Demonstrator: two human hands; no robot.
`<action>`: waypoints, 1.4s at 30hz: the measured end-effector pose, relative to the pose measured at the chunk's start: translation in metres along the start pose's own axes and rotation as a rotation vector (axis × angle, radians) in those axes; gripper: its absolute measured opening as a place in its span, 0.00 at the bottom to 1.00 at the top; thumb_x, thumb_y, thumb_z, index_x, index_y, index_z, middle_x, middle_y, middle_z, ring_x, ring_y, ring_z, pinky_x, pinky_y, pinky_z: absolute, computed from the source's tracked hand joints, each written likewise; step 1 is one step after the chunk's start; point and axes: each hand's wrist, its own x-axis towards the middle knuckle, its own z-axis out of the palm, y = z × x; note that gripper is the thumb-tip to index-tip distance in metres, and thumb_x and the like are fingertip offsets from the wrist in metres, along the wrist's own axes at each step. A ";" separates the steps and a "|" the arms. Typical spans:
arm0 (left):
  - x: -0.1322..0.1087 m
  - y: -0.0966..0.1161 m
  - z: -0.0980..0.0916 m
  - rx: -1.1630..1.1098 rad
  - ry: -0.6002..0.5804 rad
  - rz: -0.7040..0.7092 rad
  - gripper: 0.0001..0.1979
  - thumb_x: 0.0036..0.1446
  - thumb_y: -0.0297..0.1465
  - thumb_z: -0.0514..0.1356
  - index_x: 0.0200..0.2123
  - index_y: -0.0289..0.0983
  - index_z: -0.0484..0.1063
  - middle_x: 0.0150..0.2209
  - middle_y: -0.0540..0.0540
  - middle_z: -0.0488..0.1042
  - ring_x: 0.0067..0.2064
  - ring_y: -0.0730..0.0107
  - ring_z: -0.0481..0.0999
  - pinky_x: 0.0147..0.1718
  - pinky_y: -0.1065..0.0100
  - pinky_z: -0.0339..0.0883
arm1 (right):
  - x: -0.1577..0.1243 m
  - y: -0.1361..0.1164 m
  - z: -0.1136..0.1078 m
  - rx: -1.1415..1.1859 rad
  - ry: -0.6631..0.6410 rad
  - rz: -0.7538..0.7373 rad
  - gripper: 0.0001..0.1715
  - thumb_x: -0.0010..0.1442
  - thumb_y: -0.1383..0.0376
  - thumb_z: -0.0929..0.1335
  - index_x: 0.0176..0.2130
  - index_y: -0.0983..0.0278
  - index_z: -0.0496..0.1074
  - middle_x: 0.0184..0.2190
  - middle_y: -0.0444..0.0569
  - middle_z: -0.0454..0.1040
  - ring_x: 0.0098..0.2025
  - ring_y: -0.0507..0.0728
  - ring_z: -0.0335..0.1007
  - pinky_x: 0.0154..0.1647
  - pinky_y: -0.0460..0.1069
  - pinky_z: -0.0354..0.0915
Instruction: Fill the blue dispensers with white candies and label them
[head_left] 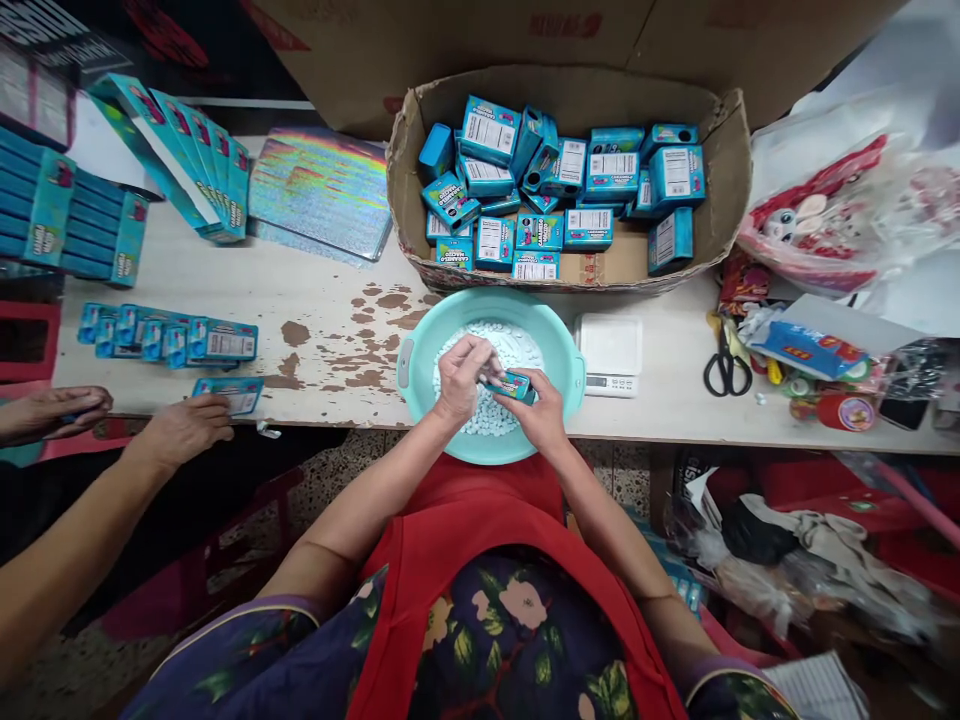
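In the head view, the right hand (538,408) pinches a small blue box (516,388) between thumb and fingers. The left hand (463,375) curls over the box's left end; I cannot tell whether its tips press on the box or pinch something.

Directly beneath both hands' fingers sits a teal basin (417,395), holding a heap of small white pellets (491,420). Beyond the fingers stands a cut-down cardboard box (721,200) with many small blue cartons (489,132) lying in it at various angles, some showing dark round openings. Just right of the right fingers is a white scale (611,345); farther right lie scissors (726,372) and a red-trimmed clear bag (817,215) of toys or packets too blurred to name.

Well left of the left fingers, a co-worker's hand (184,430) touches a flat blue pack (238,394), near a row of similar packs (169,335). Farther beyond are tall blue display boxes (234,190) and shiny sheets (322,195).

"CARAMELO MACIZO" reads on several cartons, beside white panels whose fine print is too small. The display boxes' lettering is mostly blurred.
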 end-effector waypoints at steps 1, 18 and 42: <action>0.004 0.001 -0.007 0.019 0.044 0.014 0.14 0.55 0.42 0.58 0.28 0.37 0.66 0.22 0.51 0.68 0.23 0.74 0.71 0.20 0.73 0.65 | 0.001 0.003 -0.004 0.006 0.018 -0.004 0.21 0.48 0.57 0.75 0.42 0.60 0.73 0.39 0.48 0.74 0.43 0.58 0.71 0.47 0.53 0.67; -0.019 -0.086 -0.033 1.585 -1.170 0.404 0.20 0.65 0.42 0.45 0.41 0.39 0.73 0.43 0.41 0.71 0.44 0.58 0.67 0.41 0.58 0.60 | 0.008 0.033 -0.028 -0.038 0.310 -0.226 0.21 0.51 0.61 0.74 0.45 0.60 0.70 0.41 0.49 0.73 0.45 0.57 0.70 0.49 0.55 0.67; 0.005 -0.008 -0.007 -0.119 0.094 -0.110 0.12 0.51 0.39 0.59 0.30 0.38 0.61 0.23 0.53 0.67 0.22 0.77 0.70 0.21 0.74 0.64 | -0.006 0.007 0.006 -0.116 -0.057 -0.106 0.19 0.52 0.59 0.73 0.44 0.59 0.71 0.39 0.48 0.73 0.43 0.58 0.71 0.46 0.54 0.67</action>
